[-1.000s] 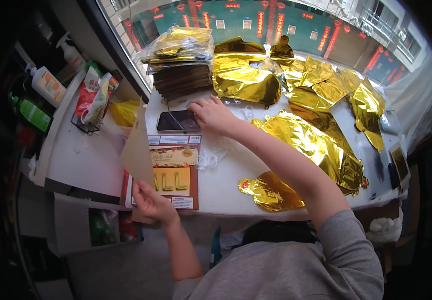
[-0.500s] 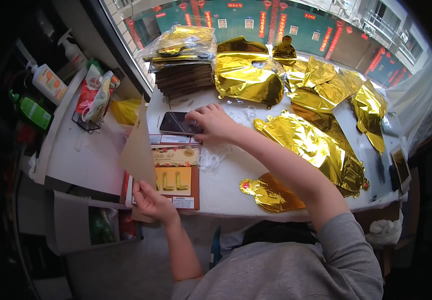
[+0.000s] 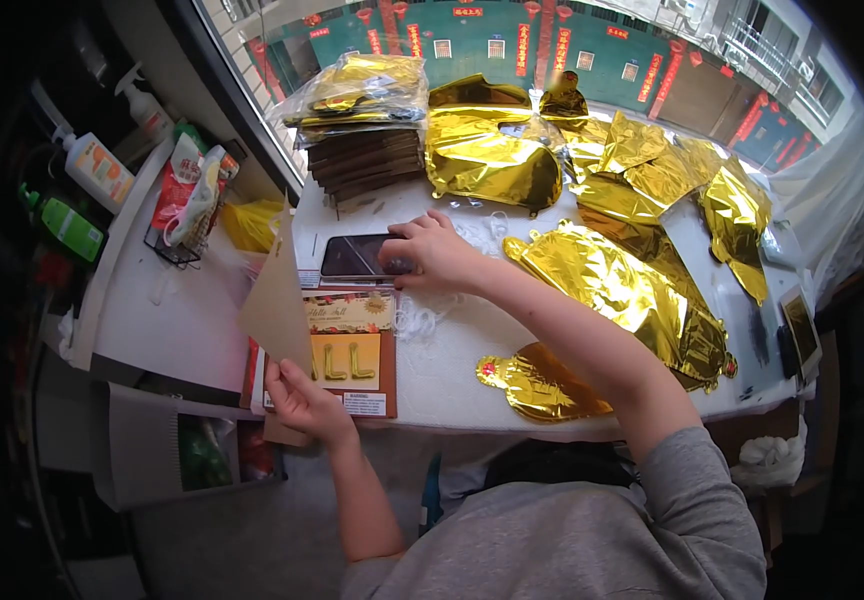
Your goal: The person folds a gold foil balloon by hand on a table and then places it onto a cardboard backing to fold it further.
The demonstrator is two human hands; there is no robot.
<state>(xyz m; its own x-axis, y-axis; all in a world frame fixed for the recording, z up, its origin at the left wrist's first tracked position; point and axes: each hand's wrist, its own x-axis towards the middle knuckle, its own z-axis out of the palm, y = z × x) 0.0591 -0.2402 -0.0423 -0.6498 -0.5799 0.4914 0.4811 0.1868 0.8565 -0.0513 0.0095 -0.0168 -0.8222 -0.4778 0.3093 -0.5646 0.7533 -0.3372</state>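
Loose white string (image 3: 420, 318) is lying just to the near side of the right hand (image 3: 430, 255), so a fingertip could be snagging it if that hand were sweeping toward the body. The smartphone (image 3: 357, 257) could be sliding askew, since the right hand is gripping only one end. The tan card sheet (image 3: 277, 300) could be bending or slipping, because the left hand (image 3: 307, 403) is pinching it just at its lower end while the rest is standing unsupported.

The smartphone is lying flat, its end under the right fingers, and is resting beyond the left hand. The "Hello Fall" package (image 3: 352, 345) is lying between the hands, partly hidden behind the sheet; whether the phone's near edge is overlapping it, I cannot tell. A gold foil balloon (image 3: 612, 270) is spreading out to the right of the right hand, partly beneath its forearm.
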